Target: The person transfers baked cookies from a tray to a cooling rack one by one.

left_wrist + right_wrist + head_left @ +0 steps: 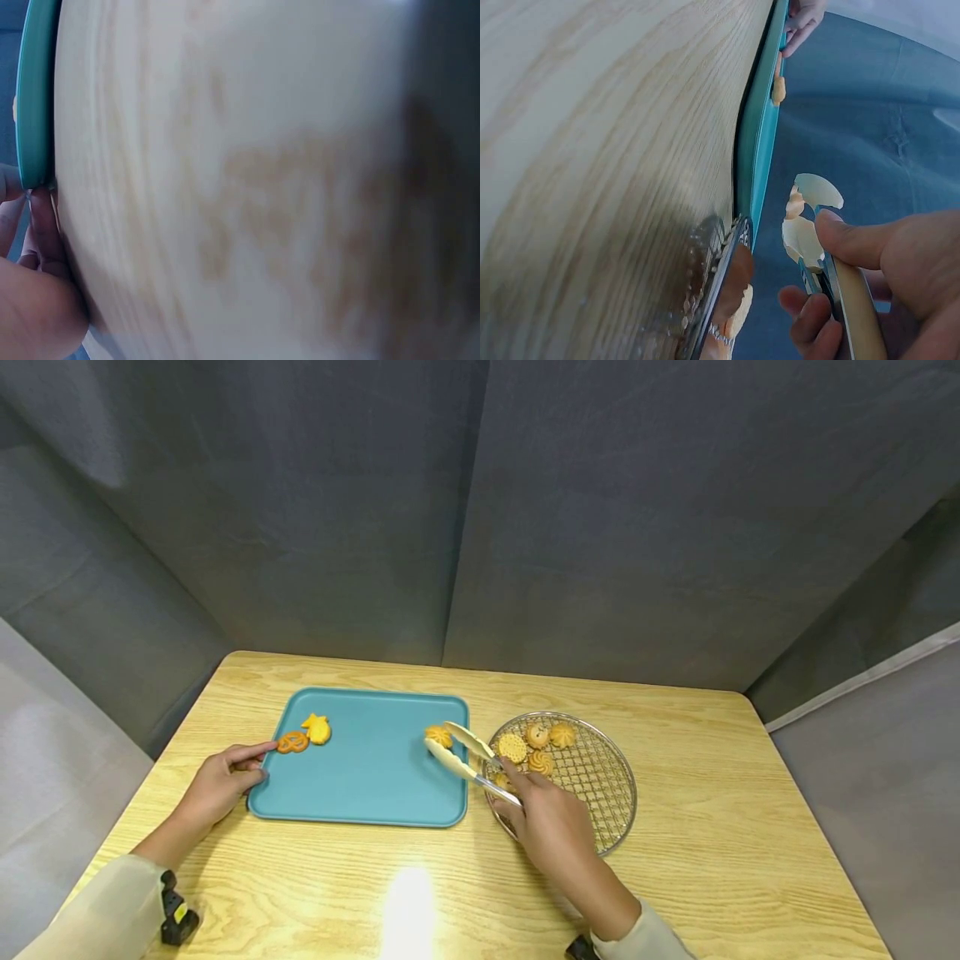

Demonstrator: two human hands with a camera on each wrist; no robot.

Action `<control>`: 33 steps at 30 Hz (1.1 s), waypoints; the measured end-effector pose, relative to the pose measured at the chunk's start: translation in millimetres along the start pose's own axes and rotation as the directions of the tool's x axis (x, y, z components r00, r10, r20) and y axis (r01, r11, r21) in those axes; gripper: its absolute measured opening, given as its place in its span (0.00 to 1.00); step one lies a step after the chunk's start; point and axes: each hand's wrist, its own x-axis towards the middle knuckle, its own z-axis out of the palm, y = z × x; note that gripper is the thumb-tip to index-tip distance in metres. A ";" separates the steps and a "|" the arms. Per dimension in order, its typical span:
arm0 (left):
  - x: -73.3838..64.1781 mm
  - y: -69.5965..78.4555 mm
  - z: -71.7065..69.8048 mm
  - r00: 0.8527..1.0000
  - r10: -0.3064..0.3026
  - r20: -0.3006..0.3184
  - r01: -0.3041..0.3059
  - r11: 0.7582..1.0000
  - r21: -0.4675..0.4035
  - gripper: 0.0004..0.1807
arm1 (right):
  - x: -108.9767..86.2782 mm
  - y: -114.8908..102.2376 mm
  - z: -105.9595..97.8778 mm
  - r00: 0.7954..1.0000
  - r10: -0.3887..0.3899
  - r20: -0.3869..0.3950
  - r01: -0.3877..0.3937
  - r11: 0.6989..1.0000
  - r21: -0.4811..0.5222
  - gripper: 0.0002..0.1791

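The right hand [555, 827] has its fingers curled round tongs [459, 766], above a round wire rack [603, 785] on the table [712, 793]. More biscuits [513, 747] lie on the rack, just beyond these fingers. The left hand [217, 783] pinches the left edge of a blue-green tray [360, 781]. To the right fingers' left, a golden biscuit [436, 735] sits between the tongs' tips, over the tray's right end. Just beside the left fingertips lies a pretzel [292, 742]; a pineapple-shaped biscuit [319, 732] lies slightly farther. Well beyond all the fingers hangs a grey curtain [600, 527].
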 end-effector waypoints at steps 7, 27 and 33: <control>-0.7 1.7 0.1 1.000 -0.009 -0.003 0.009 1.000 0.010 0.26 | -10.5 12.4 -8.0 0.998 0.053 0.040 -0.054 0.998 0.022 0.36; -1.0 3.4 0.9 1.000 -0.007 -0.002 0.007 1.000 -0.006 0.25 | -41.0 51.0 -26.7 0.989 0.144 0.025 -0.145 0.989 0.030 0.36; -1.4 3.3 0.6 1.000 -0.012 -0.002 0.012 1.000 -0.003 0.26 | -50.9 63.7 -33.3 0.983 0.182 0.028 -0.183 0.983 0.028 0.35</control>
